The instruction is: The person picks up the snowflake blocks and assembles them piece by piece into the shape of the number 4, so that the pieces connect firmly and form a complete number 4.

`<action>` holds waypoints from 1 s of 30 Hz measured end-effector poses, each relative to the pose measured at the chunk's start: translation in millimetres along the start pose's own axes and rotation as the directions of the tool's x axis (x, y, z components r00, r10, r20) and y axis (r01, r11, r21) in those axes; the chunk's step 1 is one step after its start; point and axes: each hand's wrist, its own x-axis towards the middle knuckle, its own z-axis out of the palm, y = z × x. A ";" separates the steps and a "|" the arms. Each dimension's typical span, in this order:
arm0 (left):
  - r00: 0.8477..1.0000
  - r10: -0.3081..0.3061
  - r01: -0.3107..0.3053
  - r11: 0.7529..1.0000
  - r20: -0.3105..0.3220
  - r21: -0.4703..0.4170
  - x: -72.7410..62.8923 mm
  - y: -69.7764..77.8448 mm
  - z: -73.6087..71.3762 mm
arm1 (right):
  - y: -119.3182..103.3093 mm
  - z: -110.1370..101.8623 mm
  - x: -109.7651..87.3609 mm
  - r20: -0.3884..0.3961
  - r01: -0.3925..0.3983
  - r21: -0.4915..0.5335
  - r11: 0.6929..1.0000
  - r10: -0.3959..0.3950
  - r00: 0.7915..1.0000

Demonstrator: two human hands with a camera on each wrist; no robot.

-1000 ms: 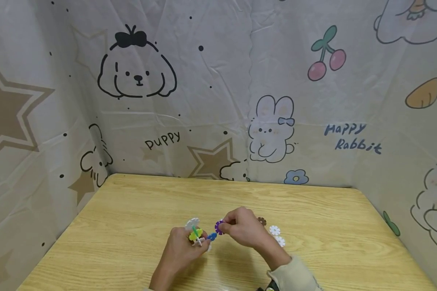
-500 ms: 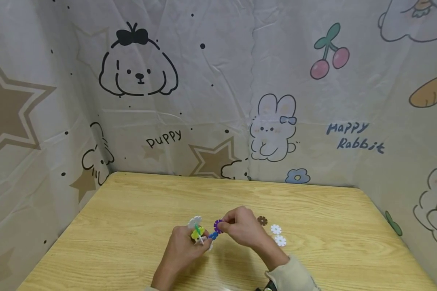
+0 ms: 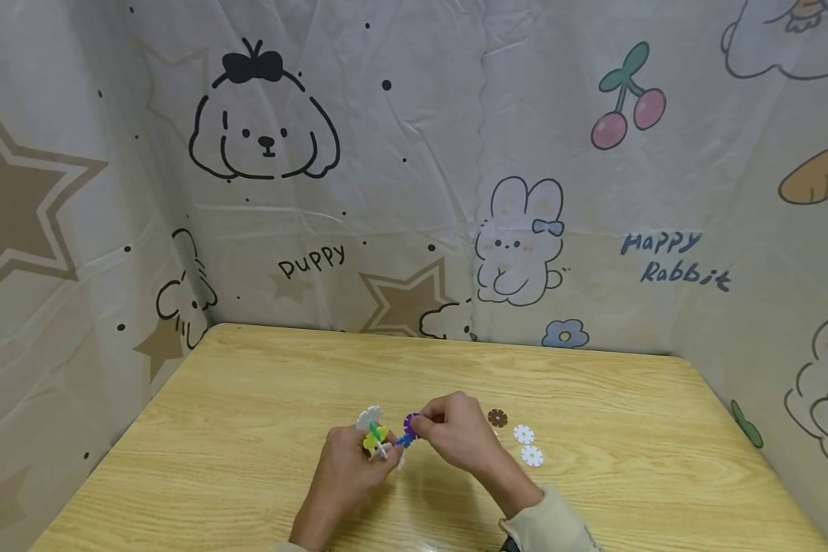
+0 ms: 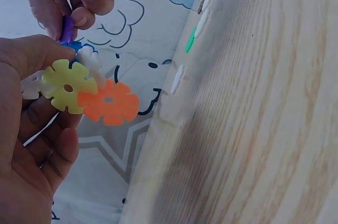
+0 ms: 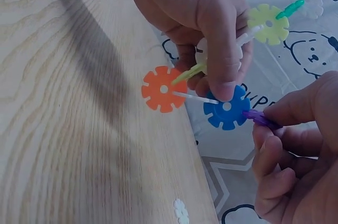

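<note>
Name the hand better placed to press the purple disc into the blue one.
Likely the right hand: it pinches the purple disc against the blue disc, while the left hand holds the joined discs.

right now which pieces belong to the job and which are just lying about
In the job:
purple notched plastic disc, in the right hand
multicoloured cluster of joined notched discs, in the left hand

Seemingly lying about:
brown notched disc
white notched discs
green plastic piece
</note>
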 end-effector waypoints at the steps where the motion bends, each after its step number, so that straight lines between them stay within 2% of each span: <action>1: 1.000 -0.001 0.001 1.000 -0.004 0.005 -0.1 0.0 0.1 | 0.3 -0.2 0.0 0.002 0.005 -0.006 1.000 -0.005 1.000; 4: 1.000 0.017 -0.017 1.000 -0.017 0.011 -0.1 -0.6 0.8 | 1.5 -1.4 0.4 0.016 0.024 -0.030 0.999 -0.024 1.000; 12: 0.988 0.155 -0.155 0.986 -0.006 -0.064 -0.1 -4.9 3.1 | 2.6 -4.4 0.6 0.068 0.050 -0.054 0.997 -0.046 0.997; 18: 0.958 0.281 -0.285 0.955 -0.055 -0.083 -0.3 -6.1 5.7 | 2.5 -3.4 -0.5 0.067 0.035 -0.032 0.999 -0.032 0.997; 21: 0.943 0.321 -0.327 0.942 -0.091 -0.070 -0.1 -6.5 7.4 | 2.7 -1.9 -1.1 0.066 0.035 -0.025 0.999 -0.033 0.997; 24: 0.940 0.326 -0.332 0.941 -0.098 -0.058 0.2 -7.2 8.5 | 2.8 -1.0 -1.4 0.070 0.048 -0.035 0.998 -0.045 0.997; 30: 0.958 0.275 -0.279 0.959 -0.086 -0.043 0.6 -8.3 9.3 | 2.1 -2.2 -0.7 0.062 0.050 -0.046 0.998 -0.047 0.997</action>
